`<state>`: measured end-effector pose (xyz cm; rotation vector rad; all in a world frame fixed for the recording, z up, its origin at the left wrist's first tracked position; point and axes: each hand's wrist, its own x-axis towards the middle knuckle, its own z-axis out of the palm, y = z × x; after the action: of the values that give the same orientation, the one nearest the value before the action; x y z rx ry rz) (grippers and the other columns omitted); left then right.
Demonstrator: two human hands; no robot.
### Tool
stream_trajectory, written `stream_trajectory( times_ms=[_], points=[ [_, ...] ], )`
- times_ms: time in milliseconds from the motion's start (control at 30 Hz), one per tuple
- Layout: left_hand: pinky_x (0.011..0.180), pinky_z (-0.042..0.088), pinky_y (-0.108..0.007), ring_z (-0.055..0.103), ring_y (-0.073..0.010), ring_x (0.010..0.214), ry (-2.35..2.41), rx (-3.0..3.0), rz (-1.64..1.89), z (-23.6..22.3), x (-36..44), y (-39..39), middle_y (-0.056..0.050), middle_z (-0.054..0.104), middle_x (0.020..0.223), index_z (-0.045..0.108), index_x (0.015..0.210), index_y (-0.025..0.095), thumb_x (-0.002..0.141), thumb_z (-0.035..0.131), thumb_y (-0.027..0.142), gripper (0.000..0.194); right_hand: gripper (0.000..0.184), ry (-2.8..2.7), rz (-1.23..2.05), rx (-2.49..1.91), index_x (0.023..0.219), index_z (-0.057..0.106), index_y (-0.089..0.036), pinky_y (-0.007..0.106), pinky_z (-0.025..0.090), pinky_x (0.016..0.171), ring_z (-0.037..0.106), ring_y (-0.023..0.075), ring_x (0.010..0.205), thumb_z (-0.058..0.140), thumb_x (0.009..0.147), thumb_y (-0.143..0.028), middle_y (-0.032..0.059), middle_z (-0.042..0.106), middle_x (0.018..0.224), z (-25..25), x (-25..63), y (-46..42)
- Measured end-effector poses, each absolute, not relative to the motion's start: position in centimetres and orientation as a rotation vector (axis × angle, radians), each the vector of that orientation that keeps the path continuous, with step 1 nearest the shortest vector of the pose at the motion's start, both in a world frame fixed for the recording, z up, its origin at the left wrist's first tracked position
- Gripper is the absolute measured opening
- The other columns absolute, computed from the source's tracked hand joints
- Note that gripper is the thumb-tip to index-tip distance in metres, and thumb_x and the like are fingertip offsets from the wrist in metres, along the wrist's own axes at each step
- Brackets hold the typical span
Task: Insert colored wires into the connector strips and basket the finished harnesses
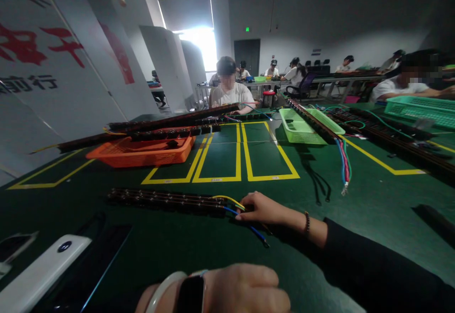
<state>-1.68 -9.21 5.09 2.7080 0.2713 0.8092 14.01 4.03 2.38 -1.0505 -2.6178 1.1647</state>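
Observation:
My right hand (261, 208), with a beaded bracelet at the wrist, reaches in from the right. Its fingers are closed around yellow and blue wires (227, 199) at the right end of a long dark strip (167, 199). That strip lies flat on the green table. One blue wire end (261, 241) with a metal terminal pokes out below the hand. Close to the camera, at the bottom edge, my left hand (245, 287) wears a watch and a white bangle. Its fingers are curled, and whatever they may hold is hidden.
An orange basket (142, 159) with dark strips across it stands at left. The light green basket (304, 135) carries another strip with wires (344, 166) hanging off it. Yellow tape outlines (216, 179) mark the table. A white device (50, 265) lies lower left. A person (231, 92) sits opposite.

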Motion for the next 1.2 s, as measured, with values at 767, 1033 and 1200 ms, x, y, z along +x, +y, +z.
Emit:
stream_trajectory(
  times_ms=[767,1033,1200],
  points=[
    [0.076,0.047,-0.027,0.065,-0.0152,0.08,0.585,0.606,0.646,2.0,0.9,-5.2,-0.016,0.068,0.094,0.064,0.1,0.005,0.089,0.054,0.03,0.029,0.031,-2.597,1.128,-0.975,0.09,0.068,-0.014,0.022,0.04,0.065,0.053,0.0124,0.071,0.057,0.085,-0.042,0.0027,0.064,0.079,2.3,14.1,4.3],
    [0.082,0.048,-0.028,0.066,-0.0157,0.088,0.594,0.581,0.639,2.2,0.7,-5.0,-0.017,0.066,0.104,0.061,0.111,0.005,0.091,0.05,0.025,0.03,0.03,-2.576,1.137,-0.994,0.091,0.069,-0.014,0.022,0.041,0.067,0.055,0.0133,0.075,0.059,0.085,-0.042,0.0029,0.065,0.082,2.1,14.3,4.3],
    [0.085,0.048,-0.029,0.065,-0.0169,0.093,0.597,0.601,0.626,2.3,0.7,-5.0,-0.019,0.065,0.11,0.059,0.114,0.004,0.091,0.05,0.023,0.031,0.032,-2.567,1.159,-0.968,0.095,0.069,-0.014,0.022,0.042,0.069,0.056,0.0133,0.076,0.059,0.085,-0.042,0.0032,0.066,0.085,2.1,14.2,4.4]
  ],
)
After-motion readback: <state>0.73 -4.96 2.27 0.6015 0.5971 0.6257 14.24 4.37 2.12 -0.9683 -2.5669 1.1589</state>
